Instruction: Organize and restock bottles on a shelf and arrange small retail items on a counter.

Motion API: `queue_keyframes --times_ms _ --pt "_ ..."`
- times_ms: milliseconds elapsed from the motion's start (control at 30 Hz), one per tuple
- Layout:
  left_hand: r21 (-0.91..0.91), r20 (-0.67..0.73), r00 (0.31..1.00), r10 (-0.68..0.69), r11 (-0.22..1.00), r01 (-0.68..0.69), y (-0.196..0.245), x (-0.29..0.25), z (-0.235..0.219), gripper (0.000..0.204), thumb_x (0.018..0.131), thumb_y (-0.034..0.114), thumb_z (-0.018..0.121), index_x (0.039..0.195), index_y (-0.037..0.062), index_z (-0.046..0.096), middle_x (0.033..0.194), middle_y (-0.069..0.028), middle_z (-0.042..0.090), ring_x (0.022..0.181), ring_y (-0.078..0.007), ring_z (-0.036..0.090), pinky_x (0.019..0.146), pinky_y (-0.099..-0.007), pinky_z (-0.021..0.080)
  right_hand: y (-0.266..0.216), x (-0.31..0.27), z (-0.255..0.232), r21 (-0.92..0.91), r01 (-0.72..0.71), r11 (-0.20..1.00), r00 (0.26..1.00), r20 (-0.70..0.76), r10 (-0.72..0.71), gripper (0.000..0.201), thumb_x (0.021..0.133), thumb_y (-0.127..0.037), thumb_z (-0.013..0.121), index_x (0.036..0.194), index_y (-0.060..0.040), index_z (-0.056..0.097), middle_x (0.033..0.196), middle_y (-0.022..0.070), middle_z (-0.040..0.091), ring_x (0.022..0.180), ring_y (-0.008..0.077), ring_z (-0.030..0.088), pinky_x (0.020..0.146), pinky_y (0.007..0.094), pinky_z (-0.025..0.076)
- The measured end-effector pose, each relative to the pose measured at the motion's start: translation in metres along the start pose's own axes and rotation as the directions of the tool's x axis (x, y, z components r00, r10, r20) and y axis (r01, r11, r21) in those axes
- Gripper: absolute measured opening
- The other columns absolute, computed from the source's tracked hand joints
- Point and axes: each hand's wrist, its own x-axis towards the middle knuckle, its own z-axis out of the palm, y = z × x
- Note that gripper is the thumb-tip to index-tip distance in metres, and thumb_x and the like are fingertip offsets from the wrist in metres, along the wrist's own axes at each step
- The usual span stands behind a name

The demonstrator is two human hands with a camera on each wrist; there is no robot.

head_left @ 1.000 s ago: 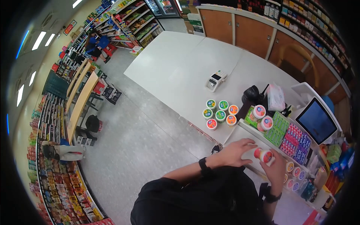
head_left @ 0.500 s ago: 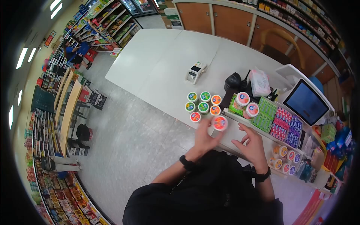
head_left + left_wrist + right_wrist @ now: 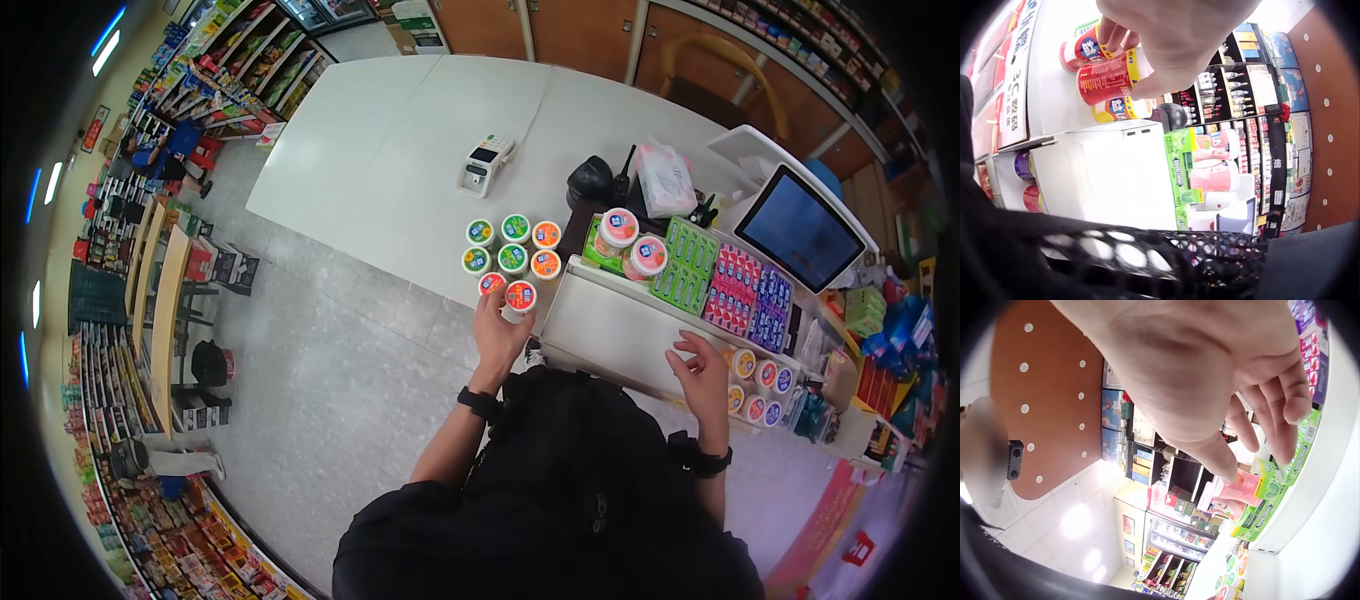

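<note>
In the head view my left hand [image 3: 497, 342] holds a red-lidded tub [image 3: 521, 296] at the near edge of a group of upright tubs. Another red-lidded tub [image 3: 491, 286] stands beside it, with green-lidded tubs [image 3: 513, 259] and orange-lidded tubs [image 3: 546, 264] behind. The left wrist view shows thumb and fingers around a red tub [image 3: 1105, 80]. My right hand [image 3: 703, 380] hovers empty over the counter front, its fingers loosely bent, near several small tubs [image 3: 742, 363]. In the right wrist view that hand [image 3: 1210, 381] touches nothing.
On the white counter [image 3: 350, 130] are a card terminal [image 3: 486, 165], a black scanner [image 3: 590, 181], a tissue pack [image 3: 665, 180], two pink tubs [image 3: 619, 228], gum boxes [image 3: 684, 265] and a screen [image 3: 800, 228]. Wooden benches [image 3: 165, 320] stand left.
The tub passed from my right hand to my left, which carried it left to the group of tubs. My right hand came away empty. The head view has shifted.
</note>
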Motion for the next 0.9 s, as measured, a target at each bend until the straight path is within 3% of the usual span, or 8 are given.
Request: queue_keyframes --times_ms 100,267,567,667,733,800,867,900 --pt "0.044 0.031 0.997 0.071 0.996 -0.072 -0.019 0.002 0.009 0.054 0.070 0.015 0.082 0.119 0.0040 0.062 0.111 -0.0178 0.058 0.099 -0.0340 0.061 0.086 -0.0415 0.052 0.007 -0.004 0.002 -0.002 -0.021 1.000 1.000 0.002 0.021 0.046 0.084 -0.014 0.077 0.125 -0.0018 0.062 0.102 0.0115 0.070 0.068 0.0078 0.060 0.059 0.0208 0.048" --pt "0.171 -0.101 0.986 0.129 0.979 -0.110 -0.030 0.000 0.016 0.062 0.069 0.016 0.084 0.125 0.0064 0.061 0.132 -0.0222 0.043 0.104 -0.0384 0.059 0.088 -0.0432 0.051 0.015 -0.011 0.003 0.031 -0.045 0.999 0.999 -0.024 0.046 0.048 0.082 -0.021 0.079 0.124 -0.0051 0.064 0.102 0.0099 0.072 0.069 0.0105 0.063 0.060 0.0237 0.048" --pt "0.187 -0.125 0.984 0.125 0.977 -0.100 -0.028 0.015 0.011 0.060 0.070 0.021 0.085 0.125 0.0069 0.062 0.132 -0.0207 0.043 0.107 -0.0354 0.058 0.090 -0.0437 0.051 0.036 -0.021 -0.017 0.068 -0.061 0.996 0.993 -0.097 0.068 0.045 0.083 -0.017 0.079 0.123 -0.0050 0.064 0.101 0.0096 0.072 0.070 0.0105 0.063 0.062 0.0240 0.050" --pt "0.243 -0.125 0.978 0.168 0.961 -0.134 -0.049 0.028 0.014 0.063 0.071 0.026 0.086 0.126 0.0070 0.062 0.131 -0.0204 0.044 0.109 -0.0365 0.056 0.092 -0.0446 0.050 0.050 -0.027 -0.033 0.051 -0.033 0.998 0.974 -0.224 0.043 0.046 0.081 -0.019 0.080 0.122 -0.0051 0.064 0.100 0.0093 0.072 0.070 0.0118 0.064 0.063 0.0257 0.051" --pt "0.288 -0.141 0.954 0.264 0.933 -0.216 -0.061 0.034 0.018 0.066 0.070 0.030 0.088 0.127 0.0084 0.062 0.130 -0.0206 0.045 0.113 -0.0382 0.055 0.094 -0.0453 0.049 0.057 -0.033 -0.045 -0.116 -0.062 0.991 0.942 -0.336 0.020 0.048 0.077 -0.020 0.082 0.119 -0.0052 0.064 0.099 0.0087 0.072 0.069 0.0166 0.065 0.066 0.0292 0.052" --pt "0.235 -0.117 0.978 0.173 0.962 -0.142 -0.055 0.034 0.019 0.068 0.070 0.033 0.088 0.126 0.0064 0.062 0.130 -0.0212 0.046 0.115 -0.0389 0.054 0.095 -0.0454 0.049 0.045 -0.041 -0.055 -0.190 -0.208 0.959 0.888 -0.449 0.104 0.049 0.075 -0.019 0.082 0.119 -0.0060 0.064 0.103 0.0096 0.070 0.075 0.0202 0.067 0.070 0.0322 0.053" --pt "0.241 -0.076 0.974 0.212 0.952 -0.188 -0.059 0.033 0.020 0.068 0.070 0.032 0.088 0.127 0.0051 0.060 0.130 -0.0213 0.045 0.116 -0.0387 0.054 0.095 -0.0452 0.049 0.048 -0.050 -0.062 -0.231 -0.333 0.914 0.829 -0.533 0.168 0.050 0.073 -0.018 0.082 0.118 -0.0068 0.064 0.106 0.0106 0.069 0.081 0.0237 0.068 0.074 0.0353 0.054" --pt "0.269 -0.090 0.969 0.228 0.943 -0.197 -0.060 0.033 0.020 0.069 0.071 0.031 0.088 0.128 0.0038 0.059 0.131 -0.0214 0.045 0.116 -0.0385 0.054 0.094 -0.0450 0.049 0.054 -0.052 -0.063 -0.326 -0.325 0.887 0.822 -0.562 0.095 0.050 0.072 -0.018 0.082 0.118 -0.0078 0.064 0.111 0.0114 0.066 0.090 0.0261 0.067 0.079 0.0374 0.054"
